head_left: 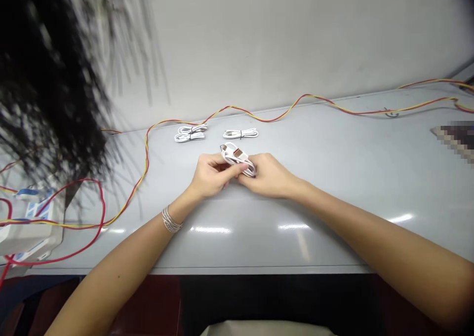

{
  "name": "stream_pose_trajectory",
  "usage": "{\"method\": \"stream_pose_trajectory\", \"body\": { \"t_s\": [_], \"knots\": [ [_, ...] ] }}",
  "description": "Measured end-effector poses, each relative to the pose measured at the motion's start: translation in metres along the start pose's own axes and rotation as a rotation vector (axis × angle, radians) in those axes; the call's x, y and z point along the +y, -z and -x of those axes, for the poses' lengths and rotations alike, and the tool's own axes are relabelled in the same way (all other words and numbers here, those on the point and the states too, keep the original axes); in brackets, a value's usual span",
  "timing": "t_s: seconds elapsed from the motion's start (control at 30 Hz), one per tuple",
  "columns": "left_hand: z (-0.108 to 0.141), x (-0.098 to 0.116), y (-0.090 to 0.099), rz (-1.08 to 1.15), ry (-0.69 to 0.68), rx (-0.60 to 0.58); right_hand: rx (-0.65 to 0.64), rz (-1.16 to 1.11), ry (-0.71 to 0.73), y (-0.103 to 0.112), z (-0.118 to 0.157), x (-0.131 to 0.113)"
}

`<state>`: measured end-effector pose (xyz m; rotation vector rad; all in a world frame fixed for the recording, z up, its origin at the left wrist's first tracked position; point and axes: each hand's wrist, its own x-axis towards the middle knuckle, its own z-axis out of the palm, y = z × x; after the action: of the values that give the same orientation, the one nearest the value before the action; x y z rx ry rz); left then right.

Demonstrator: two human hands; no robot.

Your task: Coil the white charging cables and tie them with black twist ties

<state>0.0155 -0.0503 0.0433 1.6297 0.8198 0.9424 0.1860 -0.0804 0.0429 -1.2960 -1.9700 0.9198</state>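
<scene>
A coiled white cable with its metal plugs showing is held between my two hands, over the middle of the grey table. My left hand is closed on the coil, its thumb lying across the loops. My right hand is closed on the coil's right side, its fingertips partly hidden. Beyond my hands lies a tied white cable bundle. Two more tied white bundles lie together to its left.
A twisted red and yellow wire runs along the wall and down the left side. At far left are a white device and red cable loops. Dark hair blocks the upper left. A pixelated object lies far right.
</scene>
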Motion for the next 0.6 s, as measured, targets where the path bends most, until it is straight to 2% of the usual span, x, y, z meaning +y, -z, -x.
{"method": "stream_pose_trajectory", "body": {
  "t_s": [0.13,0.23,0.3,0.43,0.6],
  "knots": [
    [-0.002,-0.001,0.003,0.006,-0.019,0.063,0.033,-0.080,0.020,0.009,-0.002,0.000],
    [-0.003,-0.002,0.004,-0.015,-0.032,0.106,0.199,-0.251,-0.013,0.022,-0.005,0.000],
    [-0.004,-0.002,0.004,-0.035,-0.032,0.094,0.280,-0.387,-0.029,0.028,-0.008,0.000],
    [-0.004,-0.002,0.000,-0.091,-0.021,-0.010,0.237,-0.530,-0.095,0.029,-0.009,-0.001],
    [-0.005,-0.003,-0.002,-0.100,-0.007,-0.074,0.229,-0.572,-0.123,0.019,-0.008,0.003]
  ]
}}
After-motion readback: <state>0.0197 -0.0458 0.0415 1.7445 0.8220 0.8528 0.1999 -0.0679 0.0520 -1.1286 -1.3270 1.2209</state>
